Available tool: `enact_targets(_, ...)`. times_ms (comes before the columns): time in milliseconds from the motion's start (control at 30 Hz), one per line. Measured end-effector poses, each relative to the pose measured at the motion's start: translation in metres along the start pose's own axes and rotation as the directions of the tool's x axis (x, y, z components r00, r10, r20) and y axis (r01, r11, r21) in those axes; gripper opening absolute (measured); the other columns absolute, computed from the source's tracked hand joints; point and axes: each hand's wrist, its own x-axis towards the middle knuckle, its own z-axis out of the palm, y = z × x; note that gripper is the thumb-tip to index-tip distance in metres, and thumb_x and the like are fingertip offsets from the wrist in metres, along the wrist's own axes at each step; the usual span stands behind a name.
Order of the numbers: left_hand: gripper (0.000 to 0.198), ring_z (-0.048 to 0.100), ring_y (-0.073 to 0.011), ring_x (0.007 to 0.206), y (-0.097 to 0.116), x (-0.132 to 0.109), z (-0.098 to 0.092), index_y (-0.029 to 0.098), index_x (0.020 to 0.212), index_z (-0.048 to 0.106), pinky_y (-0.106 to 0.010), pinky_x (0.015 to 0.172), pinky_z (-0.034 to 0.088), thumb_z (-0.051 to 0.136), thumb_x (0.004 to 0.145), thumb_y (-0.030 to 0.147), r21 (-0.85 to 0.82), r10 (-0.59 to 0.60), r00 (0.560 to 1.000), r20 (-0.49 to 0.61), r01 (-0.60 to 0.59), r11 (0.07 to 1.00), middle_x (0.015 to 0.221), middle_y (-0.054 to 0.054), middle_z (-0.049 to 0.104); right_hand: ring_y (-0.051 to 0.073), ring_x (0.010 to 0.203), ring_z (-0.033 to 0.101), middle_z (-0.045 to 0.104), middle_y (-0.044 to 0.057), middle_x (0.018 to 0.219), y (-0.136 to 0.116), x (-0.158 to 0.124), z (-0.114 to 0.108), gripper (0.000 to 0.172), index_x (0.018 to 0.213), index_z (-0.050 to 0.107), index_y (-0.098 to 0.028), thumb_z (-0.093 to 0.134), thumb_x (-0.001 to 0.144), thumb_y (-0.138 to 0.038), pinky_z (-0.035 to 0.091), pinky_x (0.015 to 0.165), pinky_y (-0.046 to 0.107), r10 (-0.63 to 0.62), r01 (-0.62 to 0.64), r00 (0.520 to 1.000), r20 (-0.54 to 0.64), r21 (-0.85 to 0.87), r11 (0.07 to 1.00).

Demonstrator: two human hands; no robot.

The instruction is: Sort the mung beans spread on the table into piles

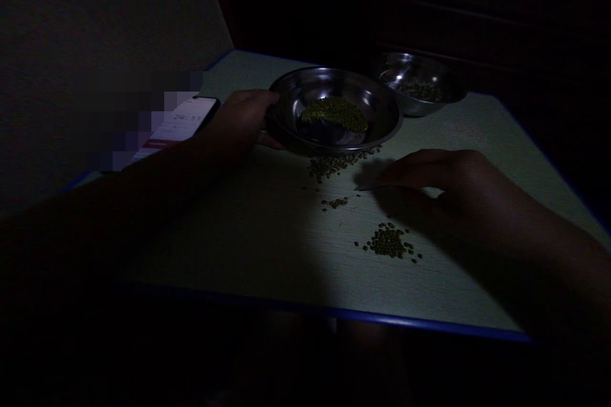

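Observation:
My left hand [245,116] grips the left side of a shallow steel bowl [384,116], thumb at the rim and fingers below. Inside the bowl lies a heap of small green beans [334,112], which look like mung beans. My right hand [446,175] is low over the table with thumb and forefinger pinched together. A thin dark point shows at its fingertips; whether it is a nail or a held thing is unclear. Loose beans [329,166] lie along the bowl's near edge, a few more [338,203] just left of those fingertips, and a small pile [389,241] nearer me.
A deeper steel bowl [420,105] with beans in it stands at the back right. On the left a phone [184,119] with a lit screen lies partly behind my forearm. The pale table [258,235] has a blue edge, and a wall rises at the left. Light is dim.

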Motion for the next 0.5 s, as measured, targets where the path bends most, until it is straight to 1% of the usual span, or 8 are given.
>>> enact_targets(67,0.031,0.077,-0.019,0.087,-0.002,0.002,-0.001,0.009,0.106,0.077,-0.022,0.064,0.063,0.047,0.109,0.017,-0.023,0.019,1.0,0.022,-0.019,1.0,0.117,-0.014,0.079,0.025,0.105,0.082,0.085,0.011,0.123,0.003,0.0,0.003,0.035,0.126,0.084,-0.015,0.06,0.1,-0.009,0.063,0.094,0.04,-0.027,0.027,0.999,0.019,0.006,1.0)
enact_targets(167,0.03,0.078,-0.0203,0.088,-0.007,0.007,-0.002,0.01,0.104,0.078,-0.022,0.064,0.063,0.049,0.108,0.018,-0.051,0.044,0.999,0.031,-0.042,0.998,0.116,-0.014,0.08,0.022,0.105,0.082,0.085,0.008,0.124,0.009,-0.002,0.001,0.034,0.125,0.084,-0.02,0.061,0.101,-0.01,0.062,0.094,0.035,-0.053,0.05,0.997,0.057,0.054,0.997)
enact_targets(267,0.03,0.079,-0.0207,0.091,-0.01,0.011,-0.002,0.011,0.103,0.079,-0.019,0.059,0.061,0.051,0.107,0.018,-0.05,0.031,1.0,-0.002,-0.031,0.998,0.12,-0.014,0.08,0.02,0.101,0.082,0.086,0.005,0.122,0.012,-0.008,-0.005,0.026,0.116,0.086,-0.026,0.065,0.102,-0.018,0.062,0.086,0.03,-0.062,0.051,0.991,0.117,0.099,0.994)
enact_targets(333,0.029,0.079,-0.0205,0.092,-0.01,0.011,-0.001,0.011,0.103,0.08,-0.017,0.055,0.059,0.051,0.106,0.015,-0.053,0.02,1.0,-0.006,-0.021,0.998,0.122,-0.014,0.08,0.021,0.099,0.083,0.087,0.004,0.118,0.012,-0.011,-0.01,0.023,0.11,0.087,-0.027,0.065,0.104,-0.025,0.061,0.078,0.029,-0.065,0.046,0.984,0.163,0.117,0.992)
enact_targets(400,0.03,0.079,-0.0207,0.09,-0.009,0.01,0.0,0.011,0.103,0.08,-0.017,0.054,0.058,0.051,0.105,0.014,-0.07,0.014,1.0,-0.008,-0.015,0.997,0.118,-0.013,0.08,0.022,0.1,0.083,0.087,0.004,0.117,0.009,-0.014,-0.014,0.025,0.106,0.087,-0.027,0.062,0.106,-0.029,0.061,0.074,0.028,-0.061,0.037,0.978,0.199,0.125,0.991)
enact_targets(500,0.031,0.078,-0.0207,0.086,-0.004,0.005,0.001,0.011,0.104,0.08,-0.019,0.056,0.059,0.049,0.106,0.016,-0.071,-0.003,1.0,-0.021,0.001,0.997,0.109,-0.013,0.08,0.022,0.101,0.083,0.087,0.004,0.116,0.002,-0.016,-0.02,0.03,0.1,0.088,-0.027,0.058,0.106,-0.024,0.061,0.074,0.027,-0.052,0.017,0.967,0.248,0.141,0.99)
